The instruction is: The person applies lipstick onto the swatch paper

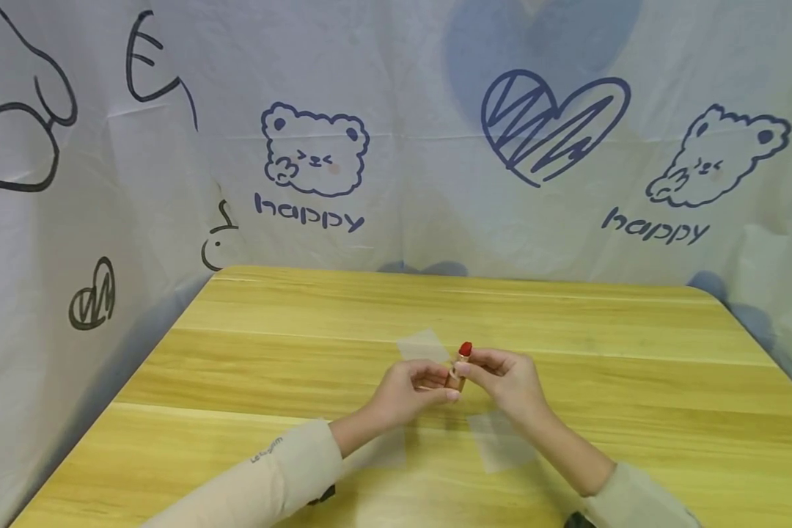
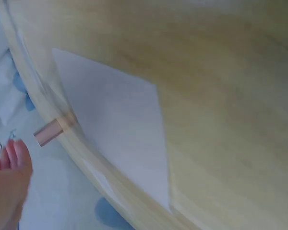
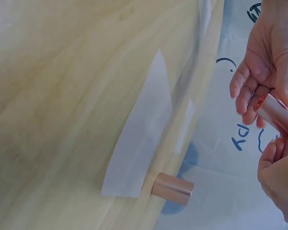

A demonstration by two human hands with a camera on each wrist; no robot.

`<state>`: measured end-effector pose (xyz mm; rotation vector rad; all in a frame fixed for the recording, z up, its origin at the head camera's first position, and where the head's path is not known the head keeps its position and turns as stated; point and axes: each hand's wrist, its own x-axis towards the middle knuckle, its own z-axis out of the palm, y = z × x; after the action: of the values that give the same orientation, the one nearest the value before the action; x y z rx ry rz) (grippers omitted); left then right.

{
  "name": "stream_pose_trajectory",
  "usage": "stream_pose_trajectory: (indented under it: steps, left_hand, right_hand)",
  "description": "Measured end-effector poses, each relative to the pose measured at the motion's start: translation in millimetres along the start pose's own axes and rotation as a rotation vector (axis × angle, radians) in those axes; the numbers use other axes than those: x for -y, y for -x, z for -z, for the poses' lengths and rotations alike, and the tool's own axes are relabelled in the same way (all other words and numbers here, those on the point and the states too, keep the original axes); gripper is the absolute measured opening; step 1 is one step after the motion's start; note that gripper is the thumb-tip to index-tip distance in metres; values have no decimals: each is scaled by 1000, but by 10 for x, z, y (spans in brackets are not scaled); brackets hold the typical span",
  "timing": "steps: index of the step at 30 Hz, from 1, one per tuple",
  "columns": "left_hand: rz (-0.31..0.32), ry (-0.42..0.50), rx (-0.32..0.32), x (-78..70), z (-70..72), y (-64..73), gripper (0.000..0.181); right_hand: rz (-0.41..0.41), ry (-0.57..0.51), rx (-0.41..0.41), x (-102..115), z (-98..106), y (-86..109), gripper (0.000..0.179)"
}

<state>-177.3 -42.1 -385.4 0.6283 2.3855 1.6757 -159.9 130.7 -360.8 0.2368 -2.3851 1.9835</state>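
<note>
A lipstick (image 1: 466, 350) with its red bullet showing is held between both hands over the table. My right hand (image 1: 511, 378) pinches its gold case just below the bullet. My left hand (image 1: 405, 392) holds the lower end of the case between thumb and fingers. In the right wrist view the copper-coloured case (image 3: 277, 115) stretches from the left hand (image 3: 264, 62) above to the right hand (image 3: 281, 177) below, with a red label on its end. At the left edge of the left wrist view, part of the left hand (image 2: 12, 167) appears.
On the wooden table (image 1: 251, 352), a rose-gold cylinder (image 3: 173, 188) stands near white paper (image 3: 139, 134); the left wrist view shows this cylinder (image 2: 48, 132) too. Pale sheets (image 1: 501, 440) lie around the hands. A white drawn-on curtain (image 1: 409, 183) hangs behind the table.
</note>
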Motion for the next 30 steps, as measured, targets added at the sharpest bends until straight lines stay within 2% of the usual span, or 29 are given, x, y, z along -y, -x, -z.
stream_pose_trajectory:
  steps: [6, 15, 23, 30]
  left_hand:
    - [-11, 32, 101, 2, 44, -2, 29]
    - [14, 108, 140, 7, 100, 59, 28]
    - [27, 93, 105, 33, 178, 99, 29]
    - [54, 54, 5, 74, 333, 146, 29]
  right_hand:
    - [27, -9, 58, 10, 4, -9, 30]
    - [67, -54, 135, 19, 4, -14, 32]
    - [81, -53, 161, 0, -57, -31, 33]
    - [26, 60, 143, -7, -112, -28, 35]
